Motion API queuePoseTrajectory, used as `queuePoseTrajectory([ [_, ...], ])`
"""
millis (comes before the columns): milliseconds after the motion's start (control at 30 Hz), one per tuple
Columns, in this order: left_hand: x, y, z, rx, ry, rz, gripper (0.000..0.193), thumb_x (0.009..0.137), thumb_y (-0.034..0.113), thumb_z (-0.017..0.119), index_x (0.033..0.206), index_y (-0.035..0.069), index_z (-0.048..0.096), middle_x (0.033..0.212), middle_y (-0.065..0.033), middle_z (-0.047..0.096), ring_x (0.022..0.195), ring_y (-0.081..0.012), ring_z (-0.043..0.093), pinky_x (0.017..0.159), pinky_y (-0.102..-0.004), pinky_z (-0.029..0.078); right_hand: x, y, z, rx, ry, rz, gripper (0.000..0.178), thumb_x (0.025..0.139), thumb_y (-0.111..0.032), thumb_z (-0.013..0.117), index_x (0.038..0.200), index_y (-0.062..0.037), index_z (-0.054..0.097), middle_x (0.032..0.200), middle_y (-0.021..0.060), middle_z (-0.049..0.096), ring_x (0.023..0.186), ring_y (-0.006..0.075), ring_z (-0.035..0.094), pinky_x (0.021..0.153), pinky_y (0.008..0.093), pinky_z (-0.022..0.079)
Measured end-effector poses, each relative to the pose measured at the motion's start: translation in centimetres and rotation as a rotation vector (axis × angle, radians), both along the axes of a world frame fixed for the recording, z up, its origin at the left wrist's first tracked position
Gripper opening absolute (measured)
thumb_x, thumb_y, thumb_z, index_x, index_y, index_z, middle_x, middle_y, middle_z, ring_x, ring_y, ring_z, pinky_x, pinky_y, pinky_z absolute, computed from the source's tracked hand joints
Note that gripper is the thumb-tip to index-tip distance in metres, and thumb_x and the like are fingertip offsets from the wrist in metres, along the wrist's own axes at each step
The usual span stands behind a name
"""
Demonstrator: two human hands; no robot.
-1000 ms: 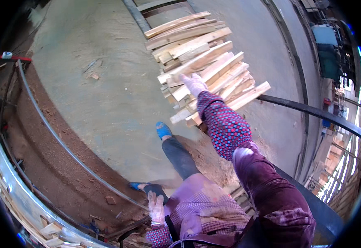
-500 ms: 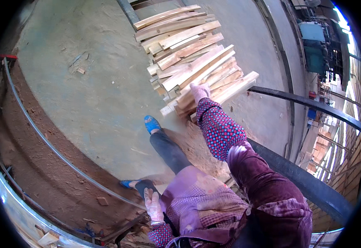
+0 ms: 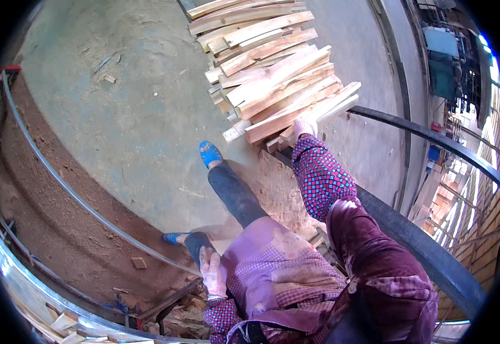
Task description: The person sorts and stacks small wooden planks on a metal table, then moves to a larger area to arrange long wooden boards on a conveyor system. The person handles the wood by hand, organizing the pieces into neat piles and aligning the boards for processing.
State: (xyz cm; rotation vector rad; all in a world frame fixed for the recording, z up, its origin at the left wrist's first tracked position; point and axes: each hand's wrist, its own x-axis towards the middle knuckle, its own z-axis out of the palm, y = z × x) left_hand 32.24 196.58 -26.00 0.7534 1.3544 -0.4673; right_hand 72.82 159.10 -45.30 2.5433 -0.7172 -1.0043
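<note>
My right hand, in a pale knitted glove, rests at the near right of a row of piled wooden boards. Its fingers are closed at the edge of a light wooden board; the fingertips are partly hidden. The boards lie roughly side by side, some overlapping, with uneven ends. Down by my left thigh hangs my left hand, also gloved and dusted, fingers stretched out and holding nothing.
A dark metal bar runs right from the pile, and a thicker dark beam passes beside my right arm. At left, a thin metal rail curves over brown sawdust. Wood scraps lie on the concrete floor.
My right hand has shifted right along the pile's near end, and the nearest boards lie differently. The pile sits slightly higher in view. My left hand stays by my thigh.
</note>
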Motion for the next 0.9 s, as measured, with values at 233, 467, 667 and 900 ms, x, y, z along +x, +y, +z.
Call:
queuePoseTrajectory([
  [233,4.0,-2.6,-6.6,0.371,-0.311,-0.900,0.069,0.093,0.021,0.062,0.149,-0.007,0.033,0.152,-0.0229,0.040,0.141,-0.0316,0.040,0.117,-0.0327,0.028,2.5,12.5,8.8,0.115,-0.276,-0.212,0.067,0.089,-0.057,0.060,0.129,-0.0034,0.060,0.133,0.0232,0.059,0.124,0.0340,0.057,0.102,0.0437,0.048],
  [467,29.9,-8.3,-13.0,0.644,-0.573,-0.972,0.070,0.092,0.032,0.062,0.149,0.000,0.037,0.151,-0.0234,0.041,0.141,-0.0350,0.039,0.114,-0.0393,0.033,3.7,5.8,9.2,0.143,-0.628,0.155,0.056,0.091,-0.049,0.059,0.132,-0.0101,0.058,0.141,0.0162,0.052,0.133,0.0350,0.047,0.109,0.0442,0.039],
  [667,30.2,-17.1,-15.2,0.237,-0.338,-0.833,0.091,0.083,0.028,0.068,0.150,-0.010,0.020,0.153,-0.0320,0.031,0.144,-0.0397,0.031,0.122,-0.0377,0.022,5.3,3.2,6.9,0.268,-0.196,0.709,0.050,0.096,-0.045,0.053,0.132,-0.0106,0.057,0.142,0.0105,0.053,0.134,0.0287,0.043,0.112,0.0466,0.031],
  [900,28.8,-17.0,-16.0,0.324,-0.358,-0.784,0.092,0.080,0.030,0.070,0.150,-0.009,0.025,0.150,-0.0327,0.035,0.140,-0.0417,0.036,0.118,-0.0420,0.029,6.3,6.7,5.2,0.104,-0.007,0.633,0.058,0.098,-0.050,0.045,0.133,-0.0054,0.056,0.139,0.0168,0.054,0.135,0.0333,0.043,0.113,0.0483,0.030],
])
